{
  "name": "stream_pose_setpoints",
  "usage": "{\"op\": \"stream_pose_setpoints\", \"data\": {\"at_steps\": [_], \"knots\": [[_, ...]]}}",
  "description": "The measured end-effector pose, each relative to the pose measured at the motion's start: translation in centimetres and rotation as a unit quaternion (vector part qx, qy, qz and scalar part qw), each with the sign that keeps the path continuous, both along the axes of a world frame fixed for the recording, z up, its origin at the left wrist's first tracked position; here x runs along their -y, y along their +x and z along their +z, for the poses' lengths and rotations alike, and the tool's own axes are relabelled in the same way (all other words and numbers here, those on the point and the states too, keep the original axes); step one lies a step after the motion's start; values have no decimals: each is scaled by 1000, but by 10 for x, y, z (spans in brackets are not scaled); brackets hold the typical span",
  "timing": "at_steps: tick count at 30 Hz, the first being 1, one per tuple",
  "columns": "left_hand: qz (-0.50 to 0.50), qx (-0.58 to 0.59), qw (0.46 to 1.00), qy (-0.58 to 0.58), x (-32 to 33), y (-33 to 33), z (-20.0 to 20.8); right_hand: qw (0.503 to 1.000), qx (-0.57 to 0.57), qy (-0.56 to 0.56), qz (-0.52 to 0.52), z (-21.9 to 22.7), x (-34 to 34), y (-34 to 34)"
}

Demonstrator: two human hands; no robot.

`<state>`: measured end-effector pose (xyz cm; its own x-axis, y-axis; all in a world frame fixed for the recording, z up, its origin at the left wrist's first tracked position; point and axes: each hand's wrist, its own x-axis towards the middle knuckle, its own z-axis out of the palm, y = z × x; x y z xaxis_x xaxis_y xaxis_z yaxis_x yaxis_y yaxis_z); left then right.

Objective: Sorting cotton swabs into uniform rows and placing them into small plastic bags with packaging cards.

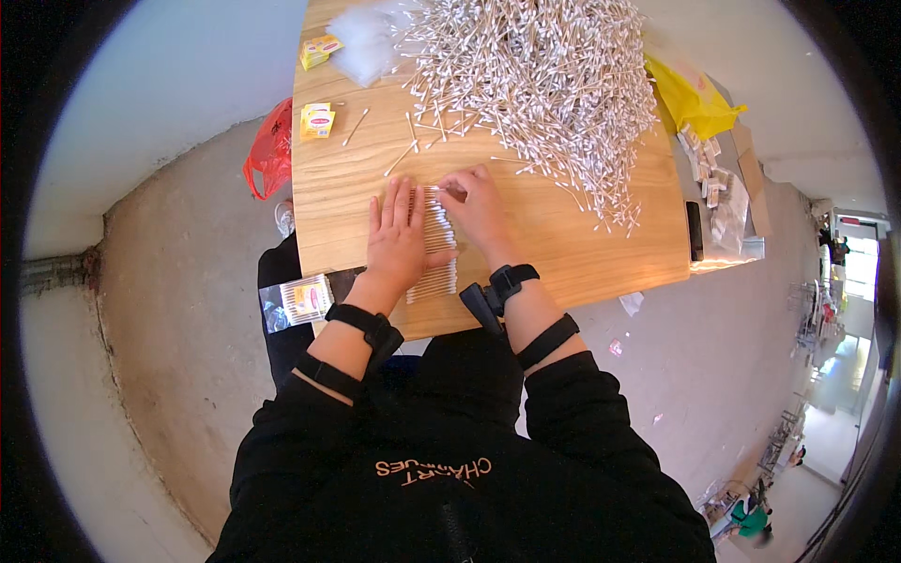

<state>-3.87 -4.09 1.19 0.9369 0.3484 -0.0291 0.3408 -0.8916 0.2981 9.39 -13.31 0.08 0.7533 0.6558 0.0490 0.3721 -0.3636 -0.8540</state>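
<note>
A row of cotton swabs (435,274) lies side by side on the wooden table (582,263) at its near edge. My left hand (396,246) rests flat over the left part of the row, fingers stretched forward and thumb reaching across the swabs. At the far end of the row, the thumb and forefinger of my right hand (481,214) pinch together on a cotton swab, its shaft mostly hidden by my fingers. Beyond both hands spreads a big heap of loose cotton swabs (544,84). A few single swabs (402,158) lie between the heap and my left hand.
Small yellow cards (317,122) and clear plastic bags (361,47) lie at the far left. A filled pack of swabs (302,300) is by the near left edge. A red bag (272,150) hangs left; a yellow bag (694,101), small packs (706,167) and a dark phone (694,231) are right.
</note>
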Motion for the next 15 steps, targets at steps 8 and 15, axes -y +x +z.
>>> {"op": "stream_pose_setpoints", "data": {"at_steps": [8,15], "knots": [[52,18,997,-60,-6,-18,11,975,-27,206,-82,-40,-2,4],[54,-60,995,-53,0,-20,7,983,-19,169,-75,-25,-27,-43]]}}
